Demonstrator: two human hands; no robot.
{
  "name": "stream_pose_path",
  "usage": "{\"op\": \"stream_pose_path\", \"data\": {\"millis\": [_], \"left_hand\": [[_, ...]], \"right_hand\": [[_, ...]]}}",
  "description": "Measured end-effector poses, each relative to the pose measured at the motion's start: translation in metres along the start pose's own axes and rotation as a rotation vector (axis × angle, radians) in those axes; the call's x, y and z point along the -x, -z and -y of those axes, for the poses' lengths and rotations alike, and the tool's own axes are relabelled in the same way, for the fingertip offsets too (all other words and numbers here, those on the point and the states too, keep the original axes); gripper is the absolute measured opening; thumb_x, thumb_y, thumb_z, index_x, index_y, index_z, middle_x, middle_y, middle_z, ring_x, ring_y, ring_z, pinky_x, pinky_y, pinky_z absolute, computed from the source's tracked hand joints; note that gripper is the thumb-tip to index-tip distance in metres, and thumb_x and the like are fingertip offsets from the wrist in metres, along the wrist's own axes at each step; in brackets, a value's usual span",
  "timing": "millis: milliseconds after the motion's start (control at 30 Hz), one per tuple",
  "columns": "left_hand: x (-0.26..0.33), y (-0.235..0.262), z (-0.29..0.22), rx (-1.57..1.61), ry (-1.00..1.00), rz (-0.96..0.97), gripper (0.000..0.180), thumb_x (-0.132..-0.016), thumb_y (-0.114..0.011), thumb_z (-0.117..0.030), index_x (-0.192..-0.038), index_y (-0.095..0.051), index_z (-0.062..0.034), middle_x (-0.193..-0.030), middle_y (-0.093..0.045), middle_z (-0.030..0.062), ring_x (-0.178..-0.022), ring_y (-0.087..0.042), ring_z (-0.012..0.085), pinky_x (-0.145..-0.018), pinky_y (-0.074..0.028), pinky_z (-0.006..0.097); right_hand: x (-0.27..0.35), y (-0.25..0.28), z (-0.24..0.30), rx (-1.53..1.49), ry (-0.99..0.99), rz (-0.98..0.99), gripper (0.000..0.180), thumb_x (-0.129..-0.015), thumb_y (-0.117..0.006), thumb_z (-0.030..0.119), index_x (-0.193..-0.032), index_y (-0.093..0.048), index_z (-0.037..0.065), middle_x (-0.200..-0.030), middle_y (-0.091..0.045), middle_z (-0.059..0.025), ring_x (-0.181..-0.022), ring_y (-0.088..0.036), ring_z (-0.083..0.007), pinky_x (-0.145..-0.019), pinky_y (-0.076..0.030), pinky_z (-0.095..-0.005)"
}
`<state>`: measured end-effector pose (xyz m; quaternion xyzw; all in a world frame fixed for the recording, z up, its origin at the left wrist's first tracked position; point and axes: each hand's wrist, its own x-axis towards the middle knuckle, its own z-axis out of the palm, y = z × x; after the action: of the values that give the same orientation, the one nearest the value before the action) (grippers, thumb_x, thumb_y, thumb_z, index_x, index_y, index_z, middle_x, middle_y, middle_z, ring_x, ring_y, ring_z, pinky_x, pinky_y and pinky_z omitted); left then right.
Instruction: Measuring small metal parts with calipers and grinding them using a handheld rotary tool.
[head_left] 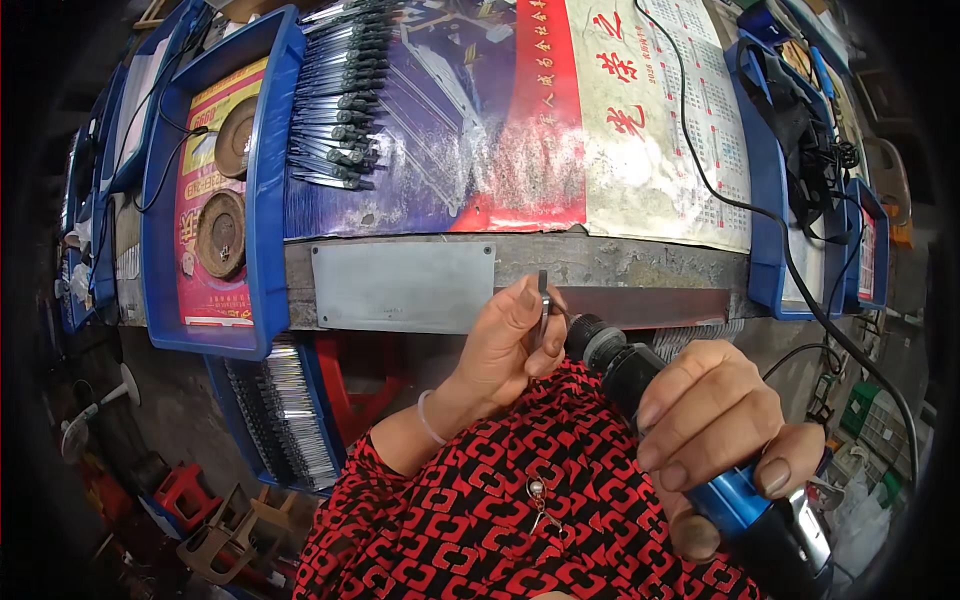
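Note:
My left hand [515, 340], with a bracelet at the wrist, pinches a small dark metal piece [544, 292] upright between thumb and fingers, just past the table's front edge. Its lower part is hidden by the fingers. Wrapped around a blue and black handheld power tool [735, 500] is my right hand [720, 430]. The tool's black ribbed nose [598, 342] points up and left at the left hand, very near the metal piece. Whether the two touch, I cannot tell.
Slim metal pieces with dark ends [340, 100] lie in a row on the poster-covered table [480, 150]. A blue tray [270, 180] with two round brown discs stands left. Another blue bin [765, 200] is at right, beside a black cord [700, 165]. More pieces fill a lower bin [280, 410].

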<state>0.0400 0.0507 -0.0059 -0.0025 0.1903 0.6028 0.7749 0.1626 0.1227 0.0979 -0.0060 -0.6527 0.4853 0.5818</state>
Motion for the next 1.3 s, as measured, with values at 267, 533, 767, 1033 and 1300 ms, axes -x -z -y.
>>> {"op": "stream_pose_path", "data": {"millis": [267, 533, 767, 1033, 1300], "left_hand": [[0.002, 0.006, 0.003, -0.009, -0.139, -0.131, 0.01, -0.09, -0.054, -0.019, -0.087, -0.049, -0.0106, -0.065, -0.052, 0.0028, -0.047, -0.042, 0.0075, -0.041, -0.033, 0.017], [0.029, 0.009, 0.006, -0.655, -0.267, -0.177, 0.009, -0.086, -0.056, -0.007, -0.086, -0.047, -0.006, -0.063, -0.054, 0.0022, -0.05, -0.049, 0.0054, -0.043, -0.038, 0.02], [0.057, 0.03, 0.022, -1.01, -0.274, -0.302, 0.01, -0.082, -0.059, -0.005, -0.087, -0.051, 0.0, -0.066, -0.057, 0.0028, -0.059, -0.053, 0.0059, -0.055, -0.043, 0.021], [0.058, 0.049, 0.043, -0.598, -0.089, -0.241, 0.013, -0.089, -0.049, -0.005, -0.1, -0.044, -0.0012, -0.082, -0.056, 0.0057, -0.059, -0.049, 0.0062, -0.053, -0.041, 0.019], [0.045, 0.051, 0.05, -0.303, -0.081, -0.353, 0.015, -0.09, -0.051, -0.011, -0.099, -0.045, -0.0017, -0.079, -0.057, 0.0062, -0.059, -0.053, 0.008, -0.051, -0.045, 0.021]], "right_hand": [[0.009, -0.011, 0.01, 0.0, 0.076, -0.151, 0.05, -0.074, -0.07, 0.029, -0.109, -0.042, 0.007, -0.068, -0.052, 0.0027, -0.053, -0.051, -0.0097, -0.059, -0.044, -0.0253], [0.031, 0.017, 0.02, 0.068, -0.096, -0.106, 0.055, -0.075, -0.07, 0.035, -0.109, -0.037, 0.008, -0.066, -0.052, -0.0017, -0.049, -0.051, -0.0147, -0.051, -0.045, -0.0279], [0.049, 0.034, 0.008, -0.014, -0.145, 0.016, 0.059, -0.075, -0.071, 0.032, -0.112, -0.034, 0.005, -0.071, -0.056, -0.0081, -0.06, -0.058, -0.0209, -0.057, -0.047, -0.0326], [0.061, 0.034, 0.009, -0.005, -0.216, 0.008, 0.055, -0.076, -0.07, 0.032, -0.11, -0.036, 0.005, -0.071, -0.052, -0.0069, -0.059, -0.054, -0.0186, -0.057, -0.044, -0.0327], [0.076, 0.026, 0.006, 0.023, -0.382, -0.03, 0.052, -0.075, -0.07, 0.034, -0.105, -0.038, 0.006, -0.069, -0.051, -0.0051, -0.057, -0.052, -0.016, -0.057, -0.043, -0.0302]]}}
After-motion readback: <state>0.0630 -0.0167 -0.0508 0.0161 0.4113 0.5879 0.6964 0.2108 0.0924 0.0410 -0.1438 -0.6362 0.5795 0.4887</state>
